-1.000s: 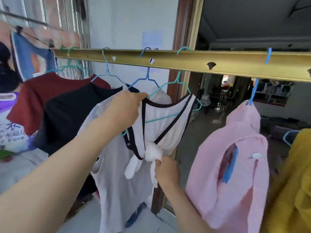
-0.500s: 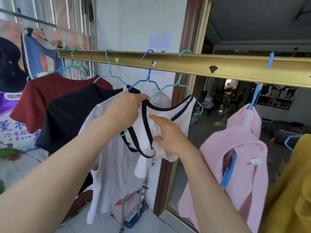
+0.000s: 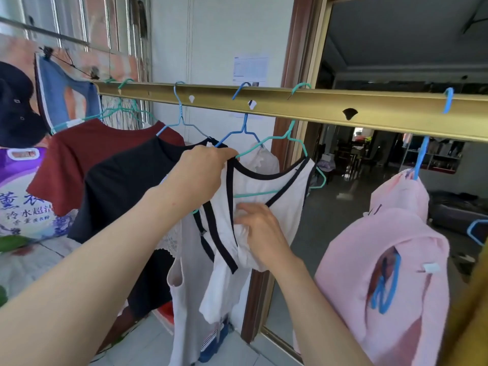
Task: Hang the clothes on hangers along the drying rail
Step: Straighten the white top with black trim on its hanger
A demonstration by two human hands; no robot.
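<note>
Head view: the right hand (image 3: 261, 231) has risen from the knotted hem to the chest of the top (image 3: 287, 204). Its curled fingers now bunch the white cloth just below the lower bar of the hanger (image 3: 256, 194). The left hand (image 3: 200, 178) keeps pinching the left shoulder strap at the hanger end.

Judgement: the hook is already over the rail (image 3: 317, 107), so this item is hung. What remains is seating the left strap and smoothing the front.

The top hangs at mid-rail, between a black tee (image 3: 126, 186) on the left and a pink garment (image 3: 383, 260) on the right.

Materials:
- Top: thin, limp white cloth with flat black binding at neck and armholes.
- Hanger: teal coated wire.
- Rail: gold metal, channel-shaped, with notched holes.
</note>
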